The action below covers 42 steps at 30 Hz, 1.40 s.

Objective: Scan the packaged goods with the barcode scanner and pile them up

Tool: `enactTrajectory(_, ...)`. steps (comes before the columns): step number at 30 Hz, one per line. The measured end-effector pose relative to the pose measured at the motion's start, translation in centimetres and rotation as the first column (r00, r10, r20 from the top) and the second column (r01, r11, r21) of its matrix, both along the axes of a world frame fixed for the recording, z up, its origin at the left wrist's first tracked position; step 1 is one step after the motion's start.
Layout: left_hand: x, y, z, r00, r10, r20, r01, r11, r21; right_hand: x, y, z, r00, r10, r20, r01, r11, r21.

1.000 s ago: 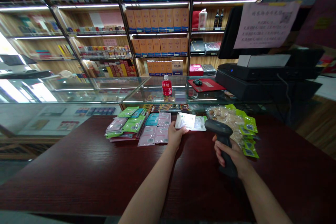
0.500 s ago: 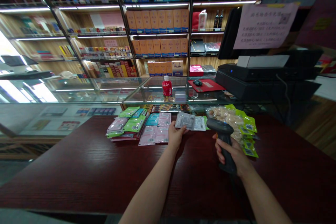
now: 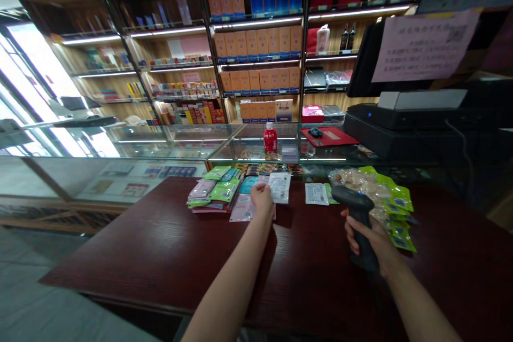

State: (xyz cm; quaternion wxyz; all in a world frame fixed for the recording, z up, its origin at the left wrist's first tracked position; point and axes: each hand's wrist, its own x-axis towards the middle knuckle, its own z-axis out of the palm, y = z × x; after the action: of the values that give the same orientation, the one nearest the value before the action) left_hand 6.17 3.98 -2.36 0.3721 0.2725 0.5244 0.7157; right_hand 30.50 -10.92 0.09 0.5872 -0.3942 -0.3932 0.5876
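My left hand [image 3: 262, 197] is closed at the left edge of a silver-grey packet [image 3: 280, 188], its fingers partly hidden behind the fist. It hovers over flat pink packets [image 3: 241, 209] and a blue packet [image 3: 249, 185]. In my right hand [image 3: 379, 243] a black barcode scanner [image 3: 363, 232] is gripped by its handle, head pointing left. Just left of the scanner head lies another silver packet [image 3: 316, 193], partly over a green one. Beyond the scanner sits a heap of clear and lime-green snack packs [image 3: 395, 200].
A stack of green and pink packets [image 3: 218, 192] stands on the left of the dark wooden table [image 3: 160, 246]. Behind are a glass counter with a red bottle [image 3: 270, 138], a mouse on a red mat [image 3: 334, 137], and a black till [image 3: 396, 128] under a monitor.
My left hand has moved left with the silver packet, away from the other silver packet and over the pink ones. My right hand still holds the scanner. The view has turned left.
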Motion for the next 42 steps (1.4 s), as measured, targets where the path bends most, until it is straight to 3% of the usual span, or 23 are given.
enactTrajectory(3, -2.4, 0.6, 0.2, 1.000, 0.002, -0.014, -0.003, 0.998, -0.059, 0.0, -0.1, 0.0, 1.000, 0.005, -0.007, -0.005, 1.000, -0.007)
enactTrajectory(6, -4.6, 1.0, 0.4, 0.947, 0.064, -0.314, -0.076, 0.997, -0.026, 0.1, -0.2, 0.0, 1.000, 0.007, 0.005, -0.007, 1.000, -0.016)
enactTrajectory(9, -6.1, 1.0, 0.9, 0.735, 0.071, -0.674, -0.136, 0.990, -0.044, 0.2, -0.1, -0.2, 1.000, -0.006, 0.027, 0.007, 1.000, -0.022)
enactTrajectory(12, -6.3, 0.4, 1.6, 0.488, -0.074, -0.870, -0.152, 0.974, -0.168, 0.3, 0.0, -0.5, 0.999, 0.005, 0.039, -0.004, 0.999, -0.036)
enactTrajectory(16, -5.2, -1.3, 1.9, 0.163, -0.187, -0.969, -0.181, 0.959, -0.216, 0.3, -0.1, -0.6, 0.999, 0.011, 0.042, -0.010, 0.999, -0.038)
enactTrajectory(19, -4.6, -2.7, 1.5, -0.055, -0.248, -0.967, -0.023, 0.969, -0.247, 0.2, -0.3, -0.4, 0.999, -0.009, 0.032, 0.010, 0.999, -0.043)
enactTrajectory(22, -4.5, -3.5, 0.9, -0.191, -0.313, -0.930, 0.067, 0.941, -0.331, 0.1, -0.3, -0.3, 0.999, 0.001, 0.036, 0.001, 0.999, -0.050)
enactTrajectory(27, -4.9, -3.5, 0.9, -0.232, -0.345, -0.910, -0.025, 0.937, -0.349, 0.0, -0.1, -0.4, 0.999, -0.028, 0.027, 0.029, 0.998, -0.049)
enactTrajectory(32, -5.6, -2.9, 1.3, -0.188, -0.408, -0.894, -0.116, 0.913, -0.392, -0.1, -0.1, -0.5, 0.999, -0.035, 0.031, 0.037, 0.998, -0.055)
enactTrajectory(37, -5.7, -2.6, 1.3, -0.170, -0.424, -0.889, -0.114, 0.905, -0.410, 0.0, -0.3, -0.2, 0.999, -0.014, 0.040, 0.016, 0.999, -0.045)
enactTrajectory(42, -3.8, -2.7, 1.6, -0.137, -0.342, -0.930, -0.060, 0.940, -0.336, 0.1, -0.2, 0.1, 0.999, -0.036, 0.014, 0.036, 0.998, -0.050)
